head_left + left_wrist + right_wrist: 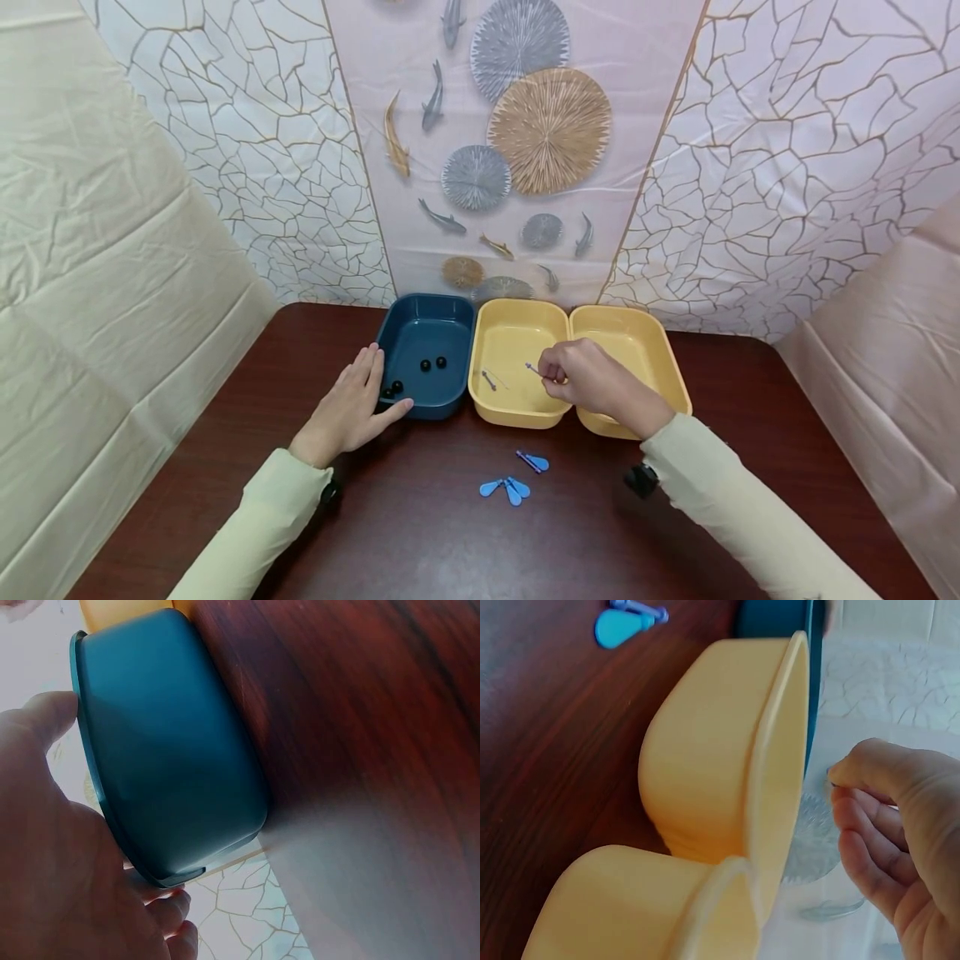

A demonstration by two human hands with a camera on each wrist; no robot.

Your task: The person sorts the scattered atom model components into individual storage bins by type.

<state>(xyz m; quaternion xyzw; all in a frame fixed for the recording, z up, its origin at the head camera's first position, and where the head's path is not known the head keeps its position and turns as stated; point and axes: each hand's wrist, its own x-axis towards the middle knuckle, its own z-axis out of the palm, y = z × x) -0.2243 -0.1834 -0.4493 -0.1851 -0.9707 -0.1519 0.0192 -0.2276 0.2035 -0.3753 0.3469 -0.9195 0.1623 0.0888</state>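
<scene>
Three smooth, rounded tubs [519, 417] line the wood-grained bench's [420, 542] far edge; the right hand [579, 373] pinches a slim purplish stick [531, 367], the straight-fingered left hand [347, 410] touches the blue tub [441, 412].

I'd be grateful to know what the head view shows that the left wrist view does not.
Only the head view shows the black balls inside the blue bin, the blue teardrop-shaped pieces on the table and the small purple piece pinched by the right hand.
Only the left wrist view shows the palm side of the left hand and a close-up of the bin's outer wall.
Both share that hand against the bin, the table, part of a yellow bin and the patterned backdrop.
</scene>
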